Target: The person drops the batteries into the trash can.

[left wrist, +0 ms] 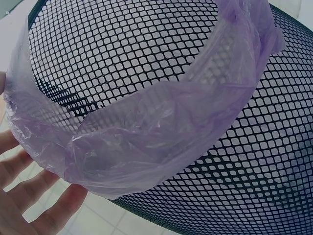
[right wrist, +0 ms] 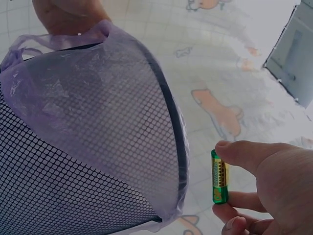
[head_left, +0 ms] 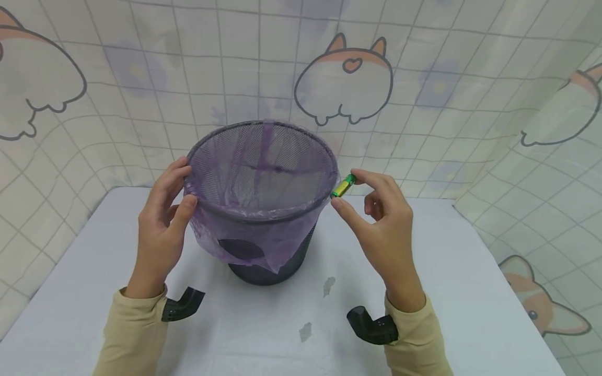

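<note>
A black mesh wastebasket [head_left: 270, 275] stands on the white table, lined with a thin purple plastic bag [head_left: 263, 235] folded over its rim. At the left side of the rim, my left hand [head_left: 162, 219] rests its thumb and fingertips against the bag-covered outside, spread apart. In the left wrist view its fingers [left wrist: 63, 205] touch the crinkled bag edge. My right hand [head_left: 385, 219] pinches a small green and gold battery [head_left: 344, 186] by its two ends, between thumb and fingers. The battery [right wrist: 220, 177] is beside the right side of the rim, outside the basket.
Behind the white table [head_left: 423, 334] hangs a pale checked curtain [head_left: 263, 62] with cartoon dogs on it. Two small grey patches mark the tabletop in front of the basket. A black wrist mount [head_left: 183, 304] juts from the left sleeve, another [head_left: 371, 326] from the right.
</note>
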Action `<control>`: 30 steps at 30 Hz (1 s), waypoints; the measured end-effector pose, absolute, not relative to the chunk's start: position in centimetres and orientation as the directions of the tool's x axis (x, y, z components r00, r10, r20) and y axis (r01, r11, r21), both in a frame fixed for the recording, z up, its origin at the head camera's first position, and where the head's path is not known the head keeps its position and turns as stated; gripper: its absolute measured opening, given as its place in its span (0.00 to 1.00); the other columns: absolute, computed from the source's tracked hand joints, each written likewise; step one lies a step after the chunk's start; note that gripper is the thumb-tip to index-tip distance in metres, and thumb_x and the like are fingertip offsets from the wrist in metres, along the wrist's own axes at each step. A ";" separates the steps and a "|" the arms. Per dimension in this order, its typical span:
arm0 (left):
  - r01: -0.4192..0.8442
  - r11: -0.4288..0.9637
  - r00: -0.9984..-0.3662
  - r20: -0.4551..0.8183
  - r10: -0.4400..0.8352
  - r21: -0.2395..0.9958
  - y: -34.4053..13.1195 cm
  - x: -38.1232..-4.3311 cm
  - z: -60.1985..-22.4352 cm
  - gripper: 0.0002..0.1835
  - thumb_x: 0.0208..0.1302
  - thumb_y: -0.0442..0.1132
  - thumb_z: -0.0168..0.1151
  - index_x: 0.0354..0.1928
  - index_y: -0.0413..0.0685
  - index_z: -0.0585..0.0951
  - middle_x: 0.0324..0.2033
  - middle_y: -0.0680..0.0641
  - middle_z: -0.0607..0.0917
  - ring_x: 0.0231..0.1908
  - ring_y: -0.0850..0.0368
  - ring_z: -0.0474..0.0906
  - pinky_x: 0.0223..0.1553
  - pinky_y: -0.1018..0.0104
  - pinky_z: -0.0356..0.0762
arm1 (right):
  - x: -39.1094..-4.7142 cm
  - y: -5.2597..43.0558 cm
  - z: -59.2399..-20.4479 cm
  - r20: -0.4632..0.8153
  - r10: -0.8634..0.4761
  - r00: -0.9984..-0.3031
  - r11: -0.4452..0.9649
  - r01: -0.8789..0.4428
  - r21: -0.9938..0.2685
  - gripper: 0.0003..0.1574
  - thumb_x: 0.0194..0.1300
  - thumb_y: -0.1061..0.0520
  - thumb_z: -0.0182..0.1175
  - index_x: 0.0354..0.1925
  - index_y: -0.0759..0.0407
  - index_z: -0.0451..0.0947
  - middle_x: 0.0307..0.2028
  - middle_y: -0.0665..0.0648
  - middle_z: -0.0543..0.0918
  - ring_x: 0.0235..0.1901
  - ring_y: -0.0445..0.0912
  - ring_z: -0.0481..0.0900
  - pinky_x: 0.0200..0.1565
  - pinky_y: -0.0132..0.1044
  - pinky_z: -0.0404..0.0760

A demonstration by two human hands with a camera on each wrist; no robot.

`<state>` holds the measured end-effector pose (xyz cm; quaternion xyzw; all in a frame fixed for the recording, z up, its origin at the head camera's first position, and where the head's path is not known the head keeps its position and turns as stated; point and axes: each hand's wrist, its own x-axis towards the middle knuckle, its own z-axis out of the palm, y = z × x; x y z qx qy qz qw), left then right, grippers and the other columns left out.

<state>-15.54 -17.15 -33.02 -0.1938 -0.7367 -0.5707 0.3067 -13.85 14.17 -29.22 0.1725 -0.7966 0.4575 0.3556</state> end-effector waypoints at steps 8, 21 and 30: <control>0.619 0.305 -0.743 0.666 -0.070 0.723 -17.4 -15.5 -33.1 0.23 0.70 0.34 0.53 0.66 0.46 0.70 0.69 0.49 0.68 0.69 0.53 0.67 0.50 0.78 0.73 | -13.8 13.6 -28.7 0.718 0.039 -0.695 0.511 -0.604 -0.612 0.28 0.53 0.59 0.72 0.55 0.56 0.79 0.44 0.55 0.80 0.26 0.43 0.63 0.29 0.31 0.60; 0.607 0.302 -0.754 0.653 -0.073 0.735 -17.4 -15.5 -33.2 0.24 0.69 0.32 0.53 0.67 0.46 0.70 0.70 0.50 0.68 0.69 0.53 0.66 0.49 0.78 0.73 | -14.2 13.1 -28.5 0.712 0.024 -0.702 0.499 -0.608 -0.617 0.28 0.54 0.59 0.72 0.55 0.56 0.80 0.42 0.53 0.78 0.26 0.43 0.63 0.28 0.31 0.60; 0.614 0.301 -0.750 0.658 -0.064 0.730 -17.3 -15.4 -33.1 0.24 0.70 0.33 0.54 0.67 0.48 0.70 0.69 0.50 0.68 0.69 0.54 0.67 0.49 0.77 0.73 | -14.4 12.9 -28.5 0.704 0.016 -0.710 0.506 -0.602 -0.618 0.29 0.54 0.58 0.72 0.55 0.58 0.79 0.43 0.54 0.79 0.26 0.44 0.63 0.28 0.30 0.60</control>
